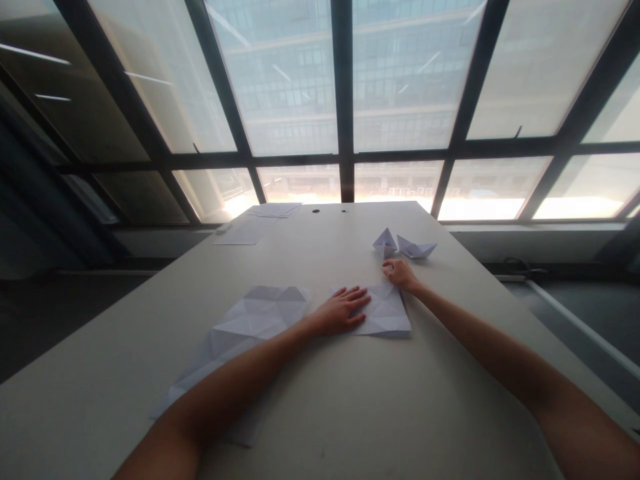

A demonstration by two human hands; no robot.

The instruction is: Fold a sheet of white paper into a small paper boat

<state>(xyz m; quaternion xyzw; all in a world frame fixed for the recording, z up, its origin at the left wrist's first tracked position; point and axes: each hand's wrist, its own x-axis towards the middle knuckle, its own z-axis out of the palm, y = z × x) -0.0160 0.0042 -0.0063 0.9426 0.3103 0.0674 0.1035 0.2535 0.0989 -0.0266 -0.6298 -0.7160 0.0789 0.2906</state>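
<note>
A creased white paper sheet (pixel 385 312) lies on the pale table (pixel 320 400) in front of me. My left hand (pixel 343 310) rests flat on its left part, fingers stretched out. My right hand (pixel 399 272) is at the sheet's far right corner, fingers curled and pinching the paper's edge. Just beyond that hand stand two folded paper boats, a small one (pixel 385 241) and a wider one (pixel 416 247).
A larger creased, unfolded sheet (pixel 260 312) lies left of my left forearm, with more paper under it toward the near edge. Flat sheets (pixel 260 220) sit at the table's far left. Large windows (pixel 345 80) rise behind the far edge.
</note>
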